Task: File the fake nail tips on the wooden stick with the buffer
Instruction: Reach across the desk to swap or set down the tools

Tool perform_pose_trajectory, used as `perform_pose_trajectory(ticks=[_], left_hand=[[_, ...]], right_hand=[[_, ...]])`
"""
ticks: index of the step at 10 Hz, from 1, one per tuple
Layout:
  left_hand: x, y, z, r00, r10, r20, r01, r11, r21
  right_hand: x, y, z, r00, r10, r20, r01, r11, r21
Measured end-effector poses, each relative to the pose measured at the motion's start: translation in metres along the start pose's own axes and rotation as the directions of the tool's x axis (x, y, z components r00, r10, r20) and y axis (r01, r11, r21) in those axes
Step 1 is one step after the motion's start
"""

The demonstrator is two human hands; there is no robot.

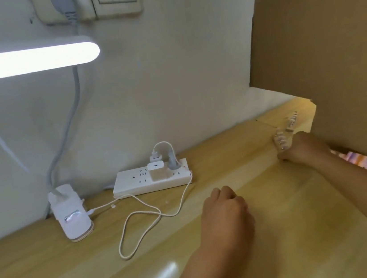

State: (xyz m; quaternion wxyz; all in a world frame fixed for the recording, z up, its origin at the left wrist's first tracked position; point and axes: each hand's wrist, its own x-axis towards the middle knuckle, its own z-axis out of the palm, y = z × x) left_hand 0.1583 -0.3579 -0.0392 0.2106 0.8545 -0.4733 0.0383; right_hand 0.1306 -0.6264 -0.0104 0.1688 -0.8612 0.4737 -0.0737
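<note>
A wooden stick with several fake nail tips (280,142) lies on the far right of the wooden desk (281,219). My right hand (304,149) reaches over to it, and its curled fingers grip the stick's near end. A second stick of nail tips (291,121) lies just behind, near the desk's back corner. Pink and orange buffer blocks (365,162) sit at the right edge, partly hidden behind my right forearm. My left hand (225,210) rests on the middle of the desk with loosely curled fingers and holds nothing.
A white power strip (137,182) with a charger plugged in lies against the back wall. Its white cable (140,228) loops over the desk left of my left hand. A clip-on lamp base (73,220) stands at the left. A brown cardboard panel (318,39) walls off the right.
</note>
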Motion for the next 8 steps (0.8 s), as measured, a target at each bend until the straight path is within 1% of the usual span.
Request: perform_pose_trajectory(ticks=[2,3,5,6,7,8], left_hand=[[0.039,-0.004,0.013,0.999,0.023,-0.049,-0.021,0.999,0.039],[0.046,-0.009,0.017,0.998,0.005,-0.061,-0.006,1.0,-0.022],[0.047,-0.015,0.017,0.999,0.007,-0.048,-0.01,0.997,-0.073],[0.045,-0.015,0.018,0.999,0.016,-0.045,-0.019,0.998,-0.065],[0.048,-0.016,0.017,0.998,0.047,-0.045,-0.049,0.997,-0.054],[0.039,-0.014,0.007,0.996,0.086,0.005,-0.085,0.994,-0.075]], right_hand=[[0.052,-0.012,0.013,0.992,0.107,-0.07,-0.106,0.994,0.02],[0.069,-0.008,0.015,0.985,0.129,-0.115,-0.13,0.991,-0.007],[0.096,-0.001,0.018,0.99,0.08,-0.119,-0.092,0.991,-0.101],[0.101,0.002,0.019,0.992,0.037,-0.122,-0.055,0.987,-0.148],[0.112,0.007,0.021,0.992,0.058,-0.108,-0.075,0.984,-0.161],[0.109,0.002,0.017,0.994,0.052,-0.093,-0.064,0.988,-0.14]])
